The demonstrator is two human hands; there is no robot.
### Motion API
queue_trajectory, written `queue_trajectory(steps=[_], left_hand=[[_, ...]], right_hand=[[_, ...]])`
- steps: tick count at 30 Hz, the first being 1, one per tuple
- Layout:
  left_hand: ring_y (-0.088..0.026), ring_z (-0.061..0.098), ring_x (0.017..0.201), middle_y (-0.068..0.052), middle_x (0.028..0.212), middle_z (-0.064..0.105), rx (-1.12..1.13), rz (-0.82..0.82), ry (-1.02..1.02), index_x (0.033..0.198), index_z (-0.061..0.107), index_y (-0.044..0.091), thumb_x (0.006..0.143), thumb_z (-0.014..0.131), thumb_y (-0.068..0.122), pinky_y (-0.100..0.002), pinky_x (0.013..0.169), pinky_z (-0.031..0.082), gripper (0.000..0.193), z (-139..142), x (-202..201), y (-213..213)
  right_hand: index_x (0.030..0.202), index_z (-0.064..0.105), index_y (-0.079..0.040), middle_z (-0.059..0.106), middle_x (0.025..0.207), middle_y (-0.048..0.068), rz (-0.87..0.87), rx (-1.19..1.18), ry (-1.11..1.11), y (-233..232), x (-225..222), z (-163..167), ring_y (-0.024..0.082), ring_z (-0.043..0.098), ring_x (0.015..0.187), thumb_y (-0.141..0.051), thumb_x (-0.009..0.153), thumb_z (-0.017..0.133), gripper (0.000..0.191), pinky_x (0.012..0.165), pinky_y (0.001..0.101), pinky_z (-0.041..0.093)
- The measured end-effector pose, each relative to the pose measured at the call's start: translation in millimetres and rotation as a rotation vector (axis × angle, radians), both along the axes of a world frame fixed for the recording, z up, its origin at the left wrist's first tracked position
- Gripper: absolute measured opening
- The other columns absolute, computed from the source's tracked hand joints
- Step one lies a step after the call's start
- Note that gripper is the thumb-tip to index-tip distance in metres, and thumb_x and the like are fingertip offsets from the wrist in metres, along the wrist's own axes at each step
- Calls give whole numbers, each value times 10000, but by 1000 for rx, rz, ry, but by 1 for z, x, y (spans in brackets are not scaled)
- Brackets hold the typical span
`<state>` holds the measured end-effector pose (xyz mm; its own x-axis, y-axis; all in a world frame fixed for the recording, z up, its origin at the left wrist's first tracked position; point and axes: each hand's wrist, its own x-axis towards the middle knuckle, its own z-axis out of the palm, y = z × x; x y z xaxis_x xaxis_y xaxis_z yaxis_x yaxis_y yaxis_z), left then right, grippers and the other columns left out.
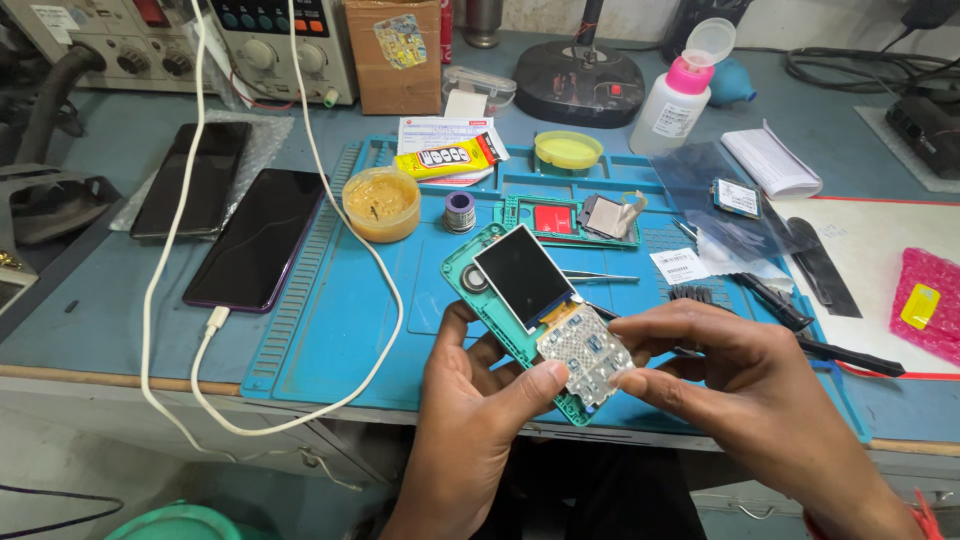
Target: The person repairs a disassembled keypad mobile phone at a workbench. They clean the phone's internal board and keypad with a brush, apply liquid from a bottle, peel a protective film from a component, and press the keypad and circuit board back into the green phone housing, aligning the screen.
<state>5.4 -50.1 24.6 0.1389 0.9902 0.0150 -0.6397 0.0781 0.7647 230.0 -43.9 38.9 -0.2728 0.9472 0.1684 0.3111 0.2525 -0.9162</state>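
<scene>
Above the blue mat [330,330], the left hand [470,430] is gripping a teal phone frame [500,320] by its edges; the right hand [750,390] is pinching the keypad film [585,350]. Judged light, thin and fragile: the screen [522,275] is sitting exposed. Hold by the frame edges only.

the teal phone frame [497,318] is up off the blue repair mat [330,330], tilted so its top end points up-left, toward the mat's back edge. a small dark screen [523,276] sits on the upper half, glass black and angled the same way as the frame. below it there's a whitish keypad membrane [586,348] with rows of little domes, lying over the frame's lower half, nearest the mat's front edge. an orange flex strip seems to join screen and keypad, hard to tell for sure.
</scene>
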Motion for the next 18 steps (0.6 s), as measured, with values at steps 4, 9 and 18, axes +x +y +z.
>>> queue_trajectory(steps=[4,9,18], left_hand=[[-238,718,1066,-185,1253,635,53,-67,58,1439,399,23,810,724,-22,-373,891,618,709,-3,-6,0],[-230,734,1047,-207,1212,677,65,-146,58,1417,420,-51,852,745,17,-348,876,639,656,-9,-9,3],[-190,734,991,-144,1185,684,64,-177,70,1395,538,-75,886,742,140,-343,817,661,589,-9,-11,4]], right_hand=[[1189,772,-4,724,970,85,-165,-207,-12,1,0,-1,142,652,826,-103,840,832,368,689,289,531],[1226,761,4,688,872,70,-128,-237,68,5,0,-7,137,597,749,-107,850,870,408,627,292,530],[1099,731,42,735,879,81,-41,-261,190,8,-3,-6,137,638,734,-108,874,835,290,615,302,537]])
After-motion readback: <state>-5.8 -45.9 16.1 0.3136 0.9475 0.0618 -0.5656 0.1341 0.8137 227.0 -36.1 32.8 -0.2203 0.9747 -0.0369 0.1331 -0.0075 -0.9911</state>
